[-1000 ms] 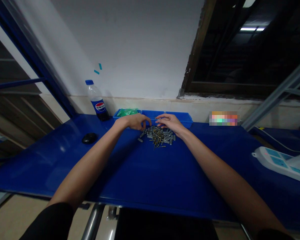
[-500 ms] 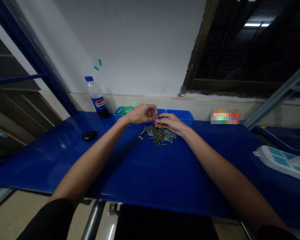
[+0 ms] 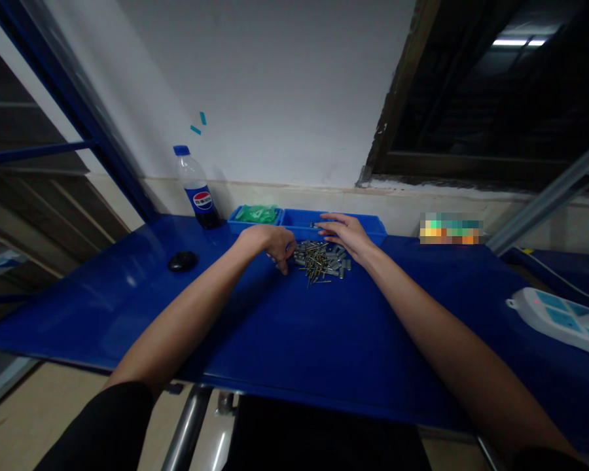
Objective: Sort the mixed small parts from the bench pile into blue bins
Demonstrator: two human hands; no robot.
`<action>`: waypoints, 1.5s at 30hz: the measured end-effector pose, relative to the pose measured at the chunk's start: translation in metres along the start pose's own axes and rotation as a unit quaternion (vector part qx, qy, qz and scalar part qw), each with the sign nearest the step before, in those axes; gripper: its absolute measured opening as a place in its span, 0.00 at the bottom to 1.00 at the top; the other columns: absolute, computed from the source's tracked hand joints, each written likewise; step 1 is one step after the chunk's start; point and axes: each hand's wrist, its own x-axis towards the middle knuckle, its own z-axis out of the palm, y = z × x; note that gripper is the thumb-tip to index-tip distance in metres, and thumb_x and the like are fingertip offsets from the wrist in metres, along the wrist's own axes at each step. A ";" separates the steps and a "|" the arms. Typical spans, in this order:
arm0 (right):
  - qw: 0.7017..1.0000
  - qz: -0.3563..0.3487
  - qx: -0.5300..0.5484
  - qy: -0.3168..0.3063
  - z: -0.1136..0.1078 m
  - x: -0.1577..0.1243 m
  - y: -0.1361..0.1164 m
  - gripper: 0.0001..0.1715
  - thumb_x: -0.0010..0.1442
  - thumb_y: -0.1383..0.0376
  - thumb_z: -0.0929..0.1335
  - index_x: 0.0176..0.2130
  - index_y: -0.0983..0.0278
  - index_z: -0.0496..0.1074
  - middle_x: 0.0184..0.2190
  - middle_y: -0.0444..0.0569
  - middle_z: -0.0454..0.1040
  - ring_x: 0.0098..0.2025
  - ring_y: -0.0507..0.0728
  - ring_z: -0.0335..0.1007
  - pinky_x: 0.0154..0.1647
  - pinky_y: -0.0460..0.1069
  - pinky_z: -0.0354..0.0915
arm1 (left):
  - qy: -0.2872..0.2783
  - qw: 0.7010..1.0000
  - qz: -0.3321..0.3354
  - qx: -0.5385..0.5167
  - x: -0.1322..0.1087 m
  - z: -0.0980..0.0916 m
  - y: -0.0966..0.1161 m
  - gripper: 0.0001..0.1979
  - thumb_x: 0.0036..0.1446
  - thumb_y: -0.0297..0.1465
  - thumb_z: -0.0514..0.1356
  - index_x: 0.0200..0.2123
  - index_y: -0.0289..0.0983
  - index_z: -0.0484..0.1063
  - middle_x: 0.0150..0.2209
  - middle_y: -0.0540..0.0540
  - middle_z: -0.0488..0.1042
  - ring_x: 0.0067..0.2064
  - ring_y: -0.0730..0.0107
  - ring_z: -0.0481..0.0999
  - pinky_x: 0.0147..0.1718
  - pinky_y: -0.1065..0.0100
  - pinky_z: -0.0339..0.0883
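At the left edge of a pile of screws (image 3: 319, 267) and small grey plug-like pieces (image 3: 342, 254), my left hand (image 3: 273, 247) points downward with its fingers drawn together. What they grip, if anything, is hidden. My right hand (image 3: 346, 234) reaches over the front edge of a blue bin (image 3: 294, 230) behind the pile. Its fingers are stretched out and apart. A small greyish piece (image 3: 313, 224) shows by the right fingertips, apparently in or above the bin.
A blue tray (image 3: 240, 229) of green packets (image 3: 258, 214) adjoins the bin. Left of it stand a cola bottle (image 3: 201, 199) and a black mouse-shaped object (image 3: 182, 261). A white power strip (image 3: 559, 320) lies at right; a blurred-out box (image 3: 451, 229) sits by the wall.
My hands, which met above the pile, have parted. The left has dropped to the pile's left edge; the right has moved slightly back over the bin and its fingers have spread.
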 end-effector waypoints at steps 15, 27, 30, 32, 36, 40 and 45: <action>0.999 0.035 -0.029 -0.029 0.004 -0.005 -0.005 0.08 0.57 0.69 0.74 0.40 0.62 0.80 0.38 0.50 0.84 0.34 0.52 0.79 0.32 0.44 0.72 | 0.082 0.995 0.054 -0.024 -0.009 -0.012 -0.008 0.20 0.46 0.24 0.67 0.45 0.36 0.76 0.36 0.48 0.83 0.35 0.68 0.78 0.33 0.72 0.65; 0.984 0.095 0.006 -0.152 0.004 -0.009 -0.005 0.08 0.57 0.68 0.75 0.39 0.61 0.78 0.35 0.52 0.84 0.36 0.56 0.82 0.40 0.49 0.77 | 0.222 0.910 0.234 -0.261 0.007 -0.010 -0.014 0.15 0.50 0.30 0.65 0.41 0.31 0.77 0.41 0.40 0.82 0.40 0.66 0.82 0.41 0.68 0.72; 0.980 0.098 0.038 -0.167 0.002 -0.010 -0.005 0.10 0.55 0.67 0.77 0.40 0.61 0.78 0.37 0.52 0.84 0.39 0.57 0.82 0.43 0.49 0.78 | 0.234 0.895 0.255 -0.281 0.008 -0.010 -0.014 0.14 0.48 0.32 0.66 0.39 0.31 0.76 0.41 0.40 0.81 0.42 0.66 0.81 0.42 0.67 0.72; 0.982 0.091 0.044 -0.162 0.002 -0.010 -0.005 0.10 0.55 0.67 0.77 0.38 0.62 0.78 0.36 0.52 0.84 0.38 0.56 0.82 0.43 0.48 0.78 | 0.240 0.897 0.253 -0.273 0.008 -0.010 -0.014 0.14 0.48 0.33 0.67 0.38 0.31 0.76 0.40 0.40 0.81 0.41 0.67 0.80 0.41 0.67 0.71; 0.991 0.074 0.028 -0.107 0.003 -0.006 -0.002 0.06 0.54 0.69 0.77 0.34 0.62 0.79 0.33 0.51 0.83 0.37 0.55 0.82 0.45 0.50 0.77 | 0.254 0.942 0.148 -0.164 0.004 -0.012 -0.013 0.13 0.47 0.34 0.69 0.35 0.33 0.76 0.34 0.45 0.80 0.35 0.70 0.77 0.36 0.69 0.67; 0.999 0.023 0.034 -0.008 0.005 -0.002 0.000 0.08 0.51 0.72 0.76 0.34 0.64 0.79 0.31 0.49 0.83 0.40 0.56 0.81 0.52 0.52 0.75 | 0.156 0.987 0.025 -0.030 0.006 -0.006 -0.012 0.17 0.42 0.33 0.74 0.37 0.36 0.77 0.30 0.49 0.78 0.31 0.70 0.74 0.33 0.69 0.63; 0.997 -0.029 0.050 0.051 0.005 0.004 0.003 0.13 0.49 0.71 0.76 0.38 0.64 0.80 0.35 0.49 0.83 0.45 0.57 0.80 0.55 0.53 0.72 | 0.077 0.997 -0.021 0.016 0.016 0.006 -0.014 0.20 0.44 0.30 0.72 0.43 0.37 0.77 0.29 0.49 0.77 0.31 0.68 0.73 0.33 0.68 0.64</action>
